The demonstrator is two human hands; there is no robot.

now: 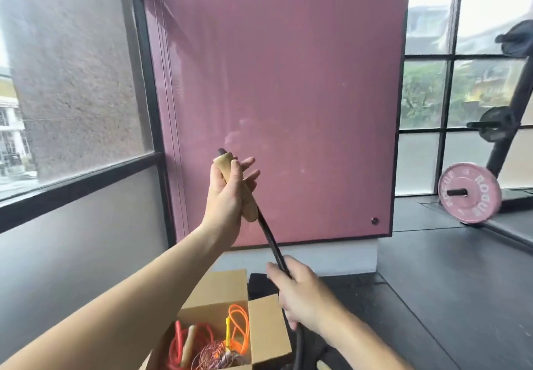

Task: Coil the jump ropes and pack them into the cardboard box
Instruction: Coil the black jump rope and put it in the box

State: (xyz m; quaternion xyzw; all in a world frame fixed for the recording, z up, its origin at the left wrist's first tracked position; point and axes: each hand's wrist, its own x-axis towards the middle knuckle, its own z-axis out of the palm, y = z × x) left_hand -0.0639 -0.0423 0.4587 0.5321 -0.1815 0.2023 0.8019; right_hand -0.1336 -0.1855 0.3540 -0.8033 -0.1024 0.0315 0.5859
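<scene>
My left hand [227, 193] is raised in front of the pink wall panel, holding the tan wooden handle [240, 188] of a black jump rope with thumb and palm while the fingers spread. The black rope [269, 240] runs taut down and right from the handle into my right hand [300, 291], which is closed around it; the rope hangs on below that fist. An open cardboard box [268, 329] sits on the floor below my arms. Inside it lie coiled ropes: red [176, 346], orange [239, 326] with a yellow handle, and a thin pinkish one.
A pink padded wall panel [288, 95] stands straight ahead, with large windows [72, 81] to the left. At the right a pink weight plate [468, 196] and a black rack [507, 127] stand on the dark rubber floor [447, 283].
</scene>
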